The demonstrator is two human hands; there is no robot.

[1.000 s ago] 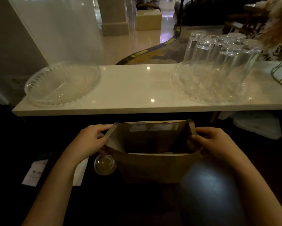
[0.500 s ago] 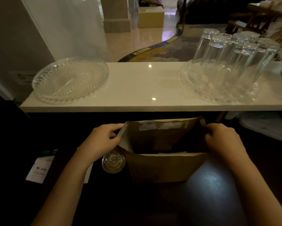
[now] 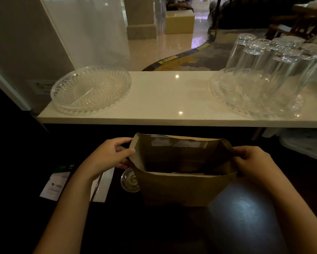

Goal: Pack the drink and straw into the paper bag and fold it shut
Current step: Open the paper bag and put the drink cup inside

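Note:
A brown paper bag (image 3: 183, 189) stands upright on the dark lower counter, its mouth spread wide. My left hand (image 3: 108, 154) pinches the bag's left rim and my right hand (image 3: 253, 160) pinches its right rim. A lidded clear drink cup (image 3: 129, 179) stands on the counter just left of the bag, partly hidden behind it. A thin dark straw (image 3: 96, 187) lies on a white napkin under my left forearm. The inside of the bag is dark and I cannot make out anything in it.
A raised white stone shelf (image 3: 172, 99) runs behind the bag. On it sit a clear glass dish (image 3: 90, 89) at left and a glass tray (image 3: 227, 105) with several upturned glasses (image 3: 267, 57) at right. A printed card (image 3: 54, 186) lies at far left.
The view has shifted so the bag sits further right in frame. Both hands keep their hold on the rims and the mouth is spread slightly wider.

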